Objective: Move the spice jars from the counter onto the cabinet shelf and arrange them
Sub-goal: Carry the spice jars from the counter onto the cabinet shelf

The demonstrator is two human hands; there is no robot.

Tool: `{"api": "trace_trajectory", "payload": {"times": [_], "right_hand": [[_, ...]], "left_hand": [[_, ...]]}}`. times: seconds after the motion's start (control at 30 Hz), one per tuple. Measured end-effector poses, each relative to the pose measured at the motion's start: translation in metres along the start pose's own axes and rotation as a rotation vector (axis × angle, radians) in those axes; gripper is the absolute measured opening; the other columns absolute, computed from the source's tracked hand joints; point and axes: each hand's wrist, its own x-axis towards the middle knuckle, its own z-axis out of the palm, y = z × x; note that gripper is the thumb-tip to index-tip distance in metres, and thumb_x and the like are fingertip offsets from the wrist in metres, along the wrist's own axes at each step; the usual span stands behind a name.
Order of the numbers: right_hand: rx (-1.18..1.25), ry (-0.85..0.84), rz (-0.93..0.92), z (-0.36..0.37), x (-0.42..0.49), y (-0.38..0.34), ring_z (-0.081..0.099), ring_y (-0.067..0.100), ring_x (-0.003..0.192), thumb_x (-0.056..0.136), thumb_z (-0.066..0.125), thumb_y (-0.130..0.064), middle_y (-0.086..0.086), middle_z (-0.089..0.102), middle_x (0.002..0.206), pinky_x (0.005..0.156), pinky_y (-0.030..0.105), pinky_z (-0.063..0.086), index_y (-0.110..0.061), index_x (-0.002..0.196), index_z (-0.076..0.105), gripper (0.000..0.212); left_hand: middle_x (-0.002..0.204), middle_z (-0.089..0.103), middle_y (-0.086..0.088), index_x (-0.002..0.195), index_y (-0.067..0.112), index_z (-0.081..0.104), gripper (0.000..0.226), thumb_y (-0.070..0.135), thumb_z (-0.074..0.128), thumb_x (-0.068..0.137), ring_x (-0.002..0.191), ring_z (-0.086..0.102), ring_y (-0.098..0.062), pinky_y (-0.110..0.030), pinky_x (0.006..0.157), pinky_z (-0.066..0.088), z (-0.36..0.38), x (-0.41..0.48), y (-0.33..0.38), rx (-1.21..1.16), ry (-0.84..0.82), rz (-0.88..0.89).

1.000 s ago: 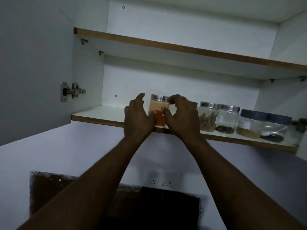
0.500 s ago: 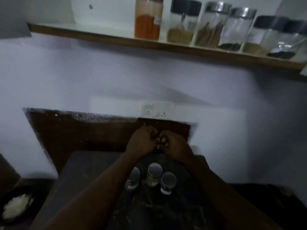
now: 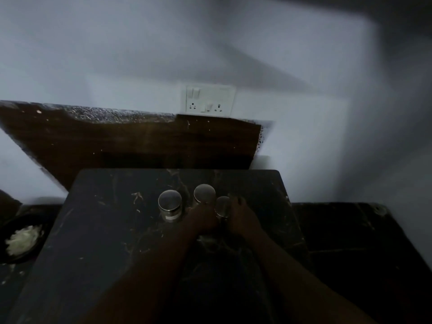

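Note:
Three small spice jars with silver lids stand on the dark marble counter (image 3: 105, 230): a left jar (image 3: 170, 202), a back jar (image 3: 204, 193) and a right jar (image 3: 223, 206). My left hand (image 3: 202, 218) and my right hand (image 3: 243, 218) flank the right jar, their fingers curled against its sides. The light is dim, so the fingertips are hard to make out. The cabinet shelf is out of view.
A white socket plate (image 3: 209, 100) sits on the wall above a dark brown backsplash (image 3: 140, 141). A dark bowl with pale shredded food (image 3: 22, 238) rests at the left edge. A lower dark surface (image 3: 362, 242) lies to the right.
My view dropped from the cabinet shelf to the counter. Both hands left the orange jar on the shelf, came down and now close around the right jar.

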Motion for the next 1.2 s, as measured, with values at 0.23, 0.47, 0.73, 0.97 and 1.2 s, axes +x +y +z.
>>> {"api": "trace_trajectory", "payload": {"times": [0.23,0.47,0.73,0.97,1.2], "right_hand": [[0.046,0.015,-0.006,0.027,0.023,0.004,0.047,0.033,0.136,0.086,0.075,-0.042,0.013,0.03,0.159,0.106,0.046,0.044,-0.025,0.16,0.015,0.097],[0.134,0.143,-0.09,0.026,0.017,0.005,0.059,0.034,0.115,0.081,0.077,-0.044,0.012,0.046,0.143,0.09,0.042,0.051,-0.022,0.151,0.041,0.081],[0.218,0.295,-0.166,-0.035,-0.01,-0.016,0.049,0.022,0.131,0.075,0.078,-0.056,-0.001,0.049,0.147,0.097,0.03,0.038,-0.034,0.147,0.038,0.085],[0.487,0.267,-0.518,-0.133,-0.035,-0.077,0.051,0.005,0.129,0.066,0.075,-0.049,-0.018,0.055,0.138,0.108,0.037,0.048,-0.036,0.139,0.05,0.079],[0.746,0.364,-0.703,-0.208,-0.043,-0.187,0.063,0.005,0.117,0.078,0.066,-0.017,-0.015,0.062,0.13,0.092,0.03,0.055,-0.026,0.125,0.054,0.05]], "left_hand": [[0.15,0.047,-0.015,0.157,0.003,0.01,0.082,0.029,0.061,0.098,0.134,0.049,-0.027,-0.027,0.109,0.031,0.013,0.015,-0.008,0.045,-0.077,0.025],[0.115,0.069,-0.013,0.131,0.005,0.056,0.038,0.019,0.059,0.096,0.105,0.067,-0.03,-0.029,0.085,0.049,0.011,0.02,-0.019,0.021,-0.011,-0.04],[0.123,0.066,0.002,0.139,0.026,0.05,0.047,0.027,0.062,0.093,0.103,0.063,-0.007,-0.022,0.083,0.048,-0.046,-0.001,-0.013,-0.148,0.061,0.08],[0.119,0.065,0.017,0.143,0.041,0.043,0.075,0.031,0.08,0.079,0.108,0.062,0.007,-0.015,0.084,0.055,-0.144,-0.041,0.018,-0.323,0.094,0.315],[0.12,0.067,0.012,0.139,0.055,0.041,0.09,0.034,0.09,0.065,0.099,0.07,-0.007,-0.033,0.082,0.061,-0.261,-0.091,0.045,-0.38,0.464,0.415]]}}
